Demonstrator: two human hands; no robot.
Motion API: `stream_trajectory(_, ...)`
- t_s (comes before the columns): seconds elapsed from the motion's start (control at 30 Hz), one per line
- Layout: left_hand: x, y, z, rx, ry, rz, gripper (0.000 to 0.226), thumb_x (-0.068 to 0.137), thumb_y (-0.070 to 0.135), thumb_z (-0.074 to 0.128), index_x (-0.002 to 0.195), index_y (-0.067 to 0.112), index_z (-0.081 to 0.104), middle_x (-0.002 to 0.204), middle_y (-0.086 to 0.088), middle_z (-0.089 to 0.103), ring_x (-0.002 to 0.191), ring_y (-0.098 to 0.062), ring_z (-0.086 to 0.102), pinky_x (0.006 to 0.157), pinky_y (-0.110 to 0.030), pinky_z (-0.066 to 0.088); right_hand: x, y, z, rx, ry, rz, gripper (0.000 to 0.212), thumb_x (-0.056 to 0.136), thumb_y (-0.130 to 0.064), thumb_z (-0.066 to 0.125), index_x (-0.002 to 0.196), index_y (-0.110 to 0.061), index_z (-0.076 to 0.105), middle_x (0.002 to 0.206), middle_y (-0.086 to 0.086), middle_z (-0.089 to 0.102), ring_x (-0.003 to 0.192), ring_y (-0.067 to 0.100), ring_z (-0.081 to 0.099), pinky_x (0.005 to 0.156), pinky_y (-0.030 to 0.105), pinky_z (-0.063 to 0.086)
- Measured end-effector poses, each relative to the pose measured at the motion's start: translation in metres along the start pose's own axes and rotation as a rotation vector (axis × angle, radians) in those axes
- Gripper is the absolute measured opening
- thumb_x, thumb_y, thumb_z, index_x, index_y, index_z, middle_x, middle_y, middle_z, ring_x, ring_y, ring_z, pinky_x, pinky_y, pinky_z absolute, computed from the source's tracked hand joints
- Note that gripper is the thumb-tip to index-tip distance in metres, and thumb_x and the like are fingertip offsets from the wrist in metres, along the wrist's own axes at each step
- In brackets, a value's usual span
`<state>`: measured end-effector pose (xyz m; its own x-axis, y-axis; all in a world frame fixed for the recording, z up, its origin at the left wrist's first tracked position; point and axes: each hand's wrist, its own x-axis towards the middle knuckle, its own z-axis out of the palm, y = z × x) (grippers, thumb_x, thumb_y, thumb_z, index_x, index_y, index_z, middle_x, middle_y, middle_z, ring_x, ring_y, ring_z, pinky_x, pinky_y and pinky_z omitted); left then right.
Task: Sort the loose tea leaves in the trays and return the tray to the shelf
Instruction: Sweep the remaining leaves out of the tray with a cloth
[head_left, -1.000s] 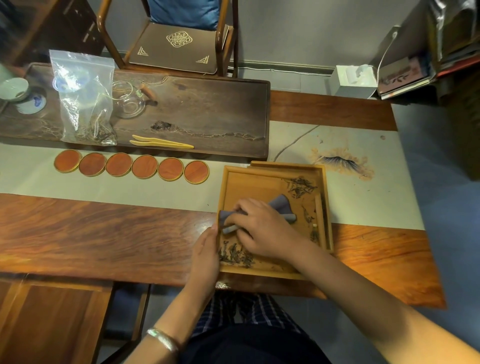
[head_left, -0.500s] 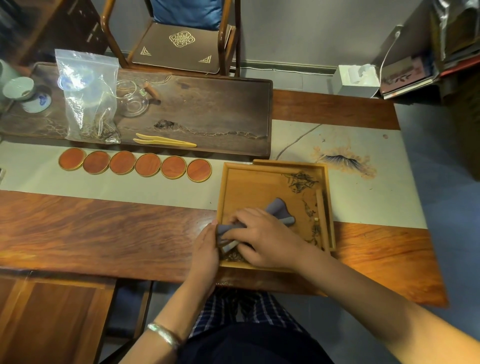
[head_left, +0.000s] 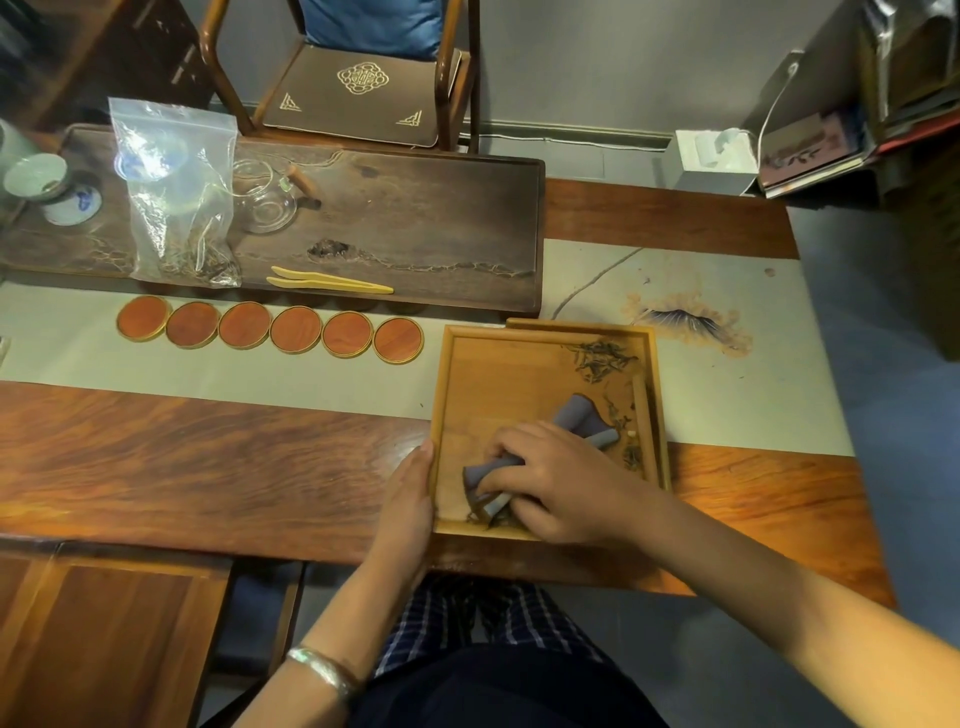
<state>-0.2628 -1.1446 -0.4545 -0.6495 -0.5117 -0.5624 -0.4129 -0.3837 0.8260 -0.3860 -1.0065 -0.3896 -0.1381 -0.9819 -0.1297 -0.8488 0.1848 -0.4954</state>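
Note:
A light wooden tray (head_left: 498, 384) lies on the table in front of me, stacked on a second tray whose rim shows at the back. Loose tea leaves (head_left: 600, 357) are piled in its far right corner, with more along the right wall and some at the near edge. My right hand (head_left: 550, 480) grips a pair of grey-blue scoop-like tools (head_left: 576, 418) and presses them down in the tray's near part. Flat against the outside of the tray's left wall rests my left hand (head_left: 408, 501), its fingers straight.
Several round orange coasters (head_left: 270, 328) line the pale table runner. Behind them a dark tea board (head_left: 415, 218) holds yellow tongs (head_left: 327, 281), a plastic bag of tea (head_left: 176, 192), a glass pitcher and cups. A chair stands beyond the table; a tissue box (head_left: 711, 158) sits at right.
My right hand has dragged the grey tools toward the tray's near edge, pushing the leaves there under my hand. My left hand stayed on the tray's left wall.

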Motion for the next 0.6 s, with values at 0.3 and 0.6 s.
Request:
stream_trajectory(0.3, 0.002, 0.000, -0.002, -0.052, 0.058, -0.046, 0.048, 0.101, 0.040, 0.038, 0.098, 0.004, 0.071, 0.098, -0.024, 0.071, 0.102, -0.045, 0.063, 0.096, -0.062, 0.045, 0.028, -0.018, 0.009, -0.004, 0.054, -0.054, 0.024, 0.080, -0.008, 0.059, 0.102, -0.011, 0.070, 0.092, 0.012, 0.054, 0.091, 0.027, 0.049, 0.080, 0.036, 0.039)
stream_trajectory(0.6, 0.005, 0.001, -0.005, -0.030, 0.008, 0.021, 0.050, 0.091, 0.051, 0.042, 0.102, 0.013, 0.072, 0.104, -0.019, 0.071, 0.103, -0.042, 0.063, 0.098, -0.061, 0.044, 0.009, -0.006, 0.004, 0.018, -0.012, -0.036, 0.026, 0.078, -0.011, 0.058, 0.100, -0.016, 0.069, 0.099, 0.009, 0.056, 0.093, 0.025, 0.051, 0.082, 0.034, 0.036)
